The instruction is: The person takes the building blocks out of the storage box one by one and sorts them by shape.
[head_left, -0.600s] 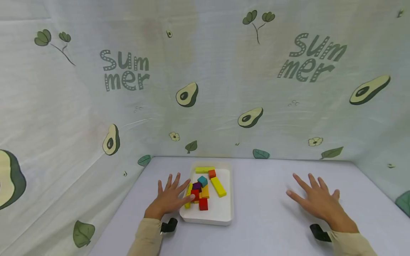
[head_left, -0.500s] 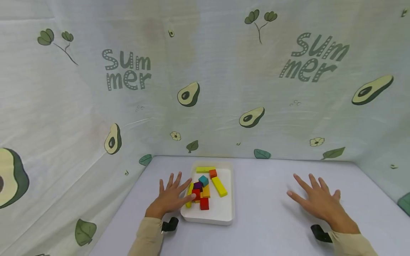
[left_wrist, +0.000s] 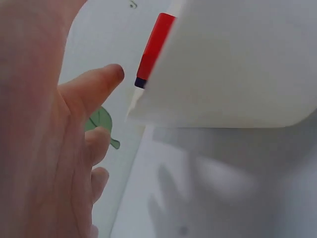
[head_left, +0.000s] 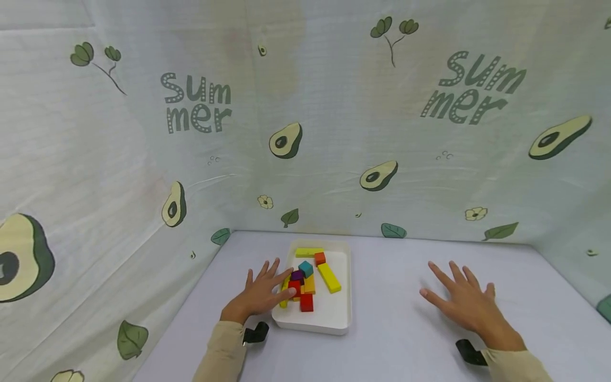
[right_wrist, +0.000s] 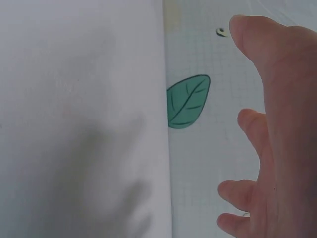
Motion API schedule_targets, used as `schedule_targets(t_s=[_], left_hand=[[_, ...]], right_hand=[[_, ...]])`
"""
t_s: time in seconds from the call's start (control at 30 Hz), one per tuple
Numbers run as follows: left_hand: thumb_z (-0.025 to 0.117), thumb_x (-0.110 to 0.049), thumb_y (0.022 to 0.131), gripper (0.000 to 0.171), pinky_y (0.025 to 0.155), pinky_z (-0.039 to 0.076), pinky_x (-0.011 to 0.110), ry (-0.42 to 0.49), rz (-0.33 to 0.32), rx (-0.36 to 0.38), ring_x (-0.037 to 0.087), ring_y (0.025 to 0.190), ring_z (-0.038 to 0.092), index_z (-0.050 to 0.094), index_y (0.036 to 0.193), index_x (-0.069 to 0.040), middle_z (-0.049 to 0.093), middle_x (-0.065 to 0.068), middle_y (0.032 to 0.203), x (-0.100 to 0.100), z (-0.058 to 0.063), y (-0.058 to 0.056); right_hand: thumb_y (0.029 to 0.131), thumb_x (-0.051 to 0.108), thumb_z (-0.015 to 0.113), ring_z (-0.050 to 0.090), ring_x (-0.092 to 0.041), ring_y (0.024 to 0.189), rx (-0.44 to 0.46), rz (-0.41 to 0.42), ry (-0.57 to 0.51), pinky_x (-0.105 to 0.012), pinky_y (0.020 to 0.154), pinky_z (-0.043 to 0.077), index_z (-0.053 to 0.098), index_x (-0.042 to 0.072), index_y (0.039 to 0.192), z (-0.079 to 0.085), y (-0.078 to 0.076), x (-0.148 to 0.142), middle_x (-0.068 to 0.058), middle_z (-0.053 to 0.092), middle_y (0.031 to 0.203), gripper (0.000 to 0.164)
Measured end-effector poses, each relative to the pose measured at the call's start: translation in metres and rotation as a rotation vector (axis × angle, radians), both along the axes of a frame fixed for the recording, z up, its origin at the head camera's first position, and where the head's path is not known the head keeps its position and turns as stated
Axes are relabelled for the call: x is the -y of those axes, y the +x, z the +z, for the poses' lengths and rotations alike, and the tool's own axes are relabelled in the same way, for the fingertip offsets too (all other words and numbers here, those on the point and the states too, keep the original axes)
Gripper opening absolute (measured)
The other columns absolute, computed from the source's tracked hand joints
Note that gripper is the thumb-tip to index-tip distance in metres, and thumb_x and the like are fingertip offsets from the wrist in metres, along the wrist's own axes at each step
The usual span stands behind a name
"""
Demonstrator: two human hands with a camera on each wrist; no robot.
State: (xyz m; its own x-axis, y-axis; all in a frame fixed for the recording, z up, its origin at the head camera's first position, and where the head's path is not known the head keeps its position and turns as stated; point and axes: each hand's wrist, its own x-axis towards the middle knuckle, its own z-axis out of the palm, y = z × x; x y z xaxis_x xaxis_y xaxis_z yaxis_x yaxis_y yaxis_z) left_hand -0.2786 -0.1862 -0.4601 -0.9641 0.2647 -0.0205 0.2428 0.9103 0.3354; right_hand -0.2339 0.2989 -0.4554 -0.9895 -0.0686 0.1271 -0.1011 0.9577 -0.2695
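A white rectangular tray (head_left: 329, 318) lies left of the table's middle, with several toy blocks in it. Among them are a teal cube (head_left: 306, 268), a purple block (head_left: 297, 276), a red cube (head_left: 307, 303), an orange-red cube (head_left: 320, 258) and a yellow bar (head_left: 329, 278). My left hand (head_left: 258, 295) hovers at the tray's left side, fingers spread, thumb overlapping a red block in the head view. In the left wrist view, the tray wall (left_wrist: 223, 94) hides most of the blocks. Well to the right, my right hand (head_left: 470, 305) is held over the bare tabletop, fingers spread, holding nothing.
The white table (head_left: 382, 318) meets a pale cloth backdrop (head_left: 329, 201) printed with avocados and leaves, at the back and on both sides. A black wrist mount (head_left: 256, 332) sits on the left wrist, another black mount (head_left: 470, 352) on the right.
The right hand has shifted slightly left. The left hand keeps its place beside the tray with fingers spread; the whole head view has drifted a little. The blocks have not moved within the tray.
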Motion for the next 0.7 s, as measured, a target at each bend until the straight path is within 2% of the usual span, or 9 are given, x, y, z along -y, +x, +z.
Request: schedule_targets(t_s=[0.17, 0.27, 0.5, 0.6, 0.7], left_hand=[[0.048, -0.071, 0.091, 0.073, 0.113, -0.003, 0.072, 0.049, 0.01, 0.013, 0.041, 0.151, 0.009, 0.044, 0.153, -0.033, 0.021, 0.008, 0.166, 0.002, -0.005, 0.005], [0.049, -0.069, 0.092, 0.071, 0.114, -0.002, 0.071, 0.111, 0.014, 0.02, 0.04, 0.151, 0.01, 0.046, 0.152, -0.031, 0.022, 0.009, 0.165, 0.005, -0.008, 0.007], [0.054, -0.061, 0.094, 0.065, 0.115, 0.007, 0.07, 0.193, 0.032, 0.005, 0.038, 0.15, 0.017, 0.05, 0.15, -0.027, 0.027, 0.008, 0.164, 0.007, -0.015, 0.012], [0.057, -0.059, 0.093, 0.064, 0.113, 0.014, 0.072, 0.232, 0.034, -0.005, 0.039, 0.148, 0.022, 0.053, 0.148, -0.026, 0.03, 0.008, 0.162, 0.005, -0.013, 0.014], [0.059, -0.059, 0.093, 0.063, 0.109, 0.021, 0.075, 0.272, 0.022, -0.002, 0.04, 0.146, 0.025, 0.056, 0.145, -0.025, 0.033, 0.009, 0.161, 0.004, -0.011, 0.016]], right_hand=[[0.09, 0.076, 0.048, 0.018, -0.062, 0.136, -0.032, 0.025, 0.018, -0.089, 0.092, 0.003, 0.032, 0.023, 0.158, -0.004, -0.001, 0.01, -0.038, 0.024, 0.154, 0.088], [0.089, 0.076, 0.048, 0.023, -0.06, 0.136, -0.071, 0.041, 0.019, -0.088, 0.092, 0.007, 0.034, 0.022, 0.157, -0.005, -0.002, 0.015, -0.036, 0.028, 0.153, 0.088], [0.09, 0.074, 0.051, 0.034, -0.056, 0.132, -0.119, 0.068, 0.047, -0.085, 0.095, 0.016, 0.04, 0.02, 0.155, -0.007, -0.004, 0.025, -0.033, 0.038, 0.15, 0.085], [0.091, 0.071, 0.054, 0.041, -0.056, 0.128, -0.124, 0.078, 0.048, -0.081, 0.095, 0.026, 0.044, 0.016, 0.153, -0.009, -0.004, 0.027, -0.034, 0.04, 0.148, 0.083], [0.092, 0.068, 0.056, 0.046, -0.057, 0.124, -0.118, 0.086, 0.017, -0.076, 0.09, 0.037, 0.045, 0.012, 0.151, -0.012, -0.004, 0.027, -0.034, 0.041, 0.147, 0.082]])
